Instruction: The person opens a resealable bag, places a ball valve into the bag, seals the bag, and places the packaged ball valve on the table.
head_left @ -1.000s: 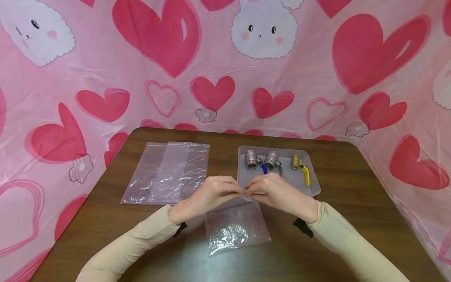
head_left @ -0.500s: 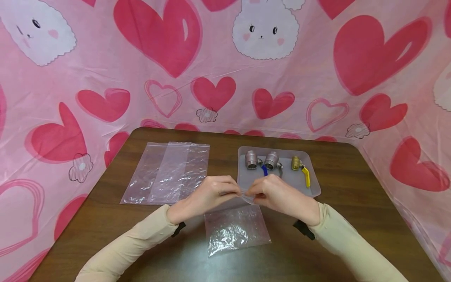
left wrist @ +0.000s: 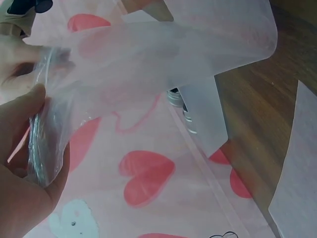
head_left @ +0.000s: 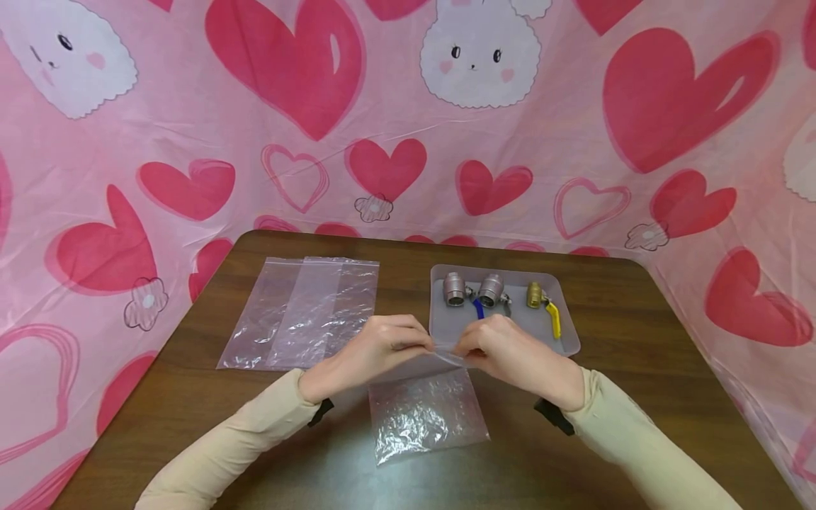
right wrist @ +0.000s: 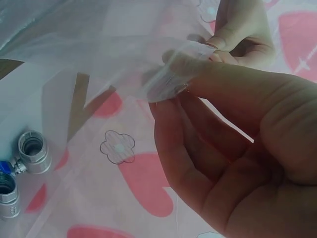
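Note:
A clear plastic zip bag (head_left: 423,414) hangs from both hands in front of the tray, its lower end toward the person. My left hand (head_left: 392,347) pinches the top edge at its left part, thumb on one side and fingers on the other in the left wrist view. My right hand (head_left: 503,353) pinches the same edge further right; in the right wrist view the thumb and index finger (right wrist: 168,129) hold the film. Between the two hands a short stretch of the bag's mouth shows. The fingertips are partly seen through the film.
Behind the hands stands a translucent plastic tray (head_left: 567,338) holding two steel ball valves (head_left: 454,289) and a brass ball valve (head_left: 534,294) with a yellow handle (head_left: 553,319). More clear zip bags (head_left: 299,312) lie overlapped on the brown table (head_left: 401,248) at the left.
The hands have drawn slightly apart along the bag's top edge, the right one shifting a little right and the left a little left. The bag stays in both hands.

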`<state>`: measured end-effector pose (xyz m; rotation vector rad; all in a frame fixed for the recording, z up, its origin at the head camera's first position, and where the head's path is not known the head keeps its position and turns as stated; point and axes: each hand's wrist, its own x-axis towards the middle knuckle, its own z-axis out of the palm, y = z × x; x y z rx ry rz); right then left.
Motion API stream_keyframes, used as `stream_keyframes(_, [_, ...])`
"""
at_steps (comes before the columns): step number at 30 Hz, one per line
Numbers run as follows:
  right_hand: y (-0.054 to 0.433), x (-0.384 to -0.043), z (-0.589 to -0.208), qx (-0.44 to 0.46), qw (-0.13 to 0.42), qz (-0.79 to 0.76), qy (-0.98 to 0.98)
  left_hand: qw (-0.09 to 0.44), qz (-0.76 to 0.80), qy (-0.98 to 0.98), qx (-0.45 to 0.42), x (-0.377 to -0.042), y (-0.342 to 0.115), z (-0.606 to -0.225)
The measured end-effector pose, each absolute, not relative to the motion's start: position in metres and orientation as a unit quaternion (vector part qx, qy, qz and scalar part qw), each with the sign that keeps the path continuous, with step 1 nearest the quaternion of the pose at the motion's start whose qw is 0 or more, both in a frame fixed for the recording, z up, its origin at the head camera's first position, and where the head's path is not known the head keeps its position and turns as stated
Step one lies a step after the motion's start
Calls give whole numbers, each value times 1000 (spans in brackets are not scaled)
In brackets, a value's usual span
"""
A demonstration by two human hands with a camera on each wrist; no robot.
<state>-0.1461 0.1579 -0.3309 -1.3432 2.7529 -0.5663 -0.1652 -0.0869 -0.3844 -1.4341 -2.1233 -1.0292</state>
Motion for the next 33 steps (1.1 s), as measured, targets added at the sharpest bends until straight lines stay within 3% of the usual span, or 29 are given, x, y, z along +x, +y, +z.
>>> stream_keyframes(9, [158, -146, -329, -436, -3, -179, 882, 202, -374, -759, -493, -166, -90, -383])
stream_keyframes(15, [160, -148, -330, -438, -29, -186, 879, 177, -379, -761, -495, -166, -92, -381])
stream_keyframes(19, [162, -150, -330, -425, -23, -195, 883, 160, -384, -761, -497, -165, -93, -380])
stream_keyframes(26, [163, -149, -331, -429, -30, -193, 882, 179, -372, -773, -482, -167, -96, -377])
stream_keyframes(33, [165, -149, -330, -414, -1, -227, 881, 157, -360, -776, -493, -164, -99, -373])
